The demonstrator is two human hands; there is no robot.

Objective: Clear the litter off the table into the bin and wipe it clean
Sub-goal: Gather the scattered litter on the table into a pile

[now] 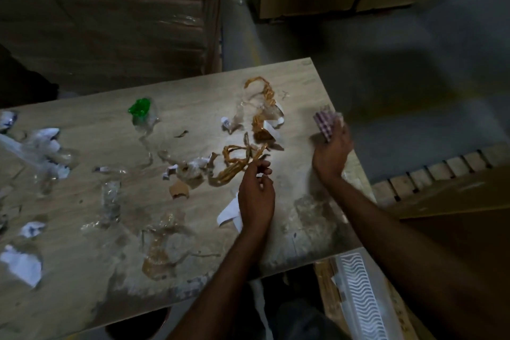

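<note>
Cartons wrapped in film [105,22] are standing behind the counter [82,124], which is carrying nearly all of the litter and is looking smeared along its near edge, so wiping is probably going to wait. Clear plastic scraps [110,201] are lying across the left and middle, with white paper scraps [22,262] among them. Orange strips [237,163] are tangling near the centre, and a green plastic piece [140,108] is sitting toward the far side. The left hand [256,196] is curling its fingers round the near end of the orange strips, seemingly pinching them to gather the tangle. The right hand [332,146], blurred, is clutching a checked cloth [324,123] at the counter's right edge, likely keeping it ready for wiping. Whether the dark round shape under the near edge is the bin, I cannot tell.
</note>
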